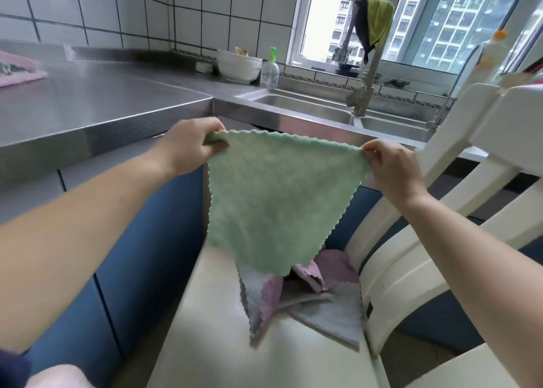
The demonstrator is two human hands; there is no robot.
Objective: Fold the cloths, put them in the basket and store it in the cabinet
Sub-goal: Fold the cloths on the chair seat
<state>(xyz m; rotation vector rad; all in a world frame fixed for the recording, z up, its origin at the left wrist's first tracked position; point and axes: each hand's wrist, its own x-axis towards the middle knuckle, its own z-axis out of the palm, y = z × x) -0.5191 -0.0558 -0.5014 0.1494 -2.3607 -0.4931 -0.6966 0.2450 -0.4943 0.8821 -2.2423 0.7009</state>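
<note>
Above the cream chair seat (205,314), left hand (188,146) and right hand (390,167) each pinch a top corner of the unfolded green fleece cloth (273,199), while crumpled pink and grey cloths (305,296) wait below, so folding has apparently barely begun.

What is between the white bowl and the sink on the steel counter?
In the head view, a clear pump bottle with a green top stands between the white bowl and the sink, on the steel counter.

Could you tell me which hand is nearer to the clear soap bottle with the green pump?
Left. The left hand is below the bottle; the right hand is farther right, below the faucet.
</note>
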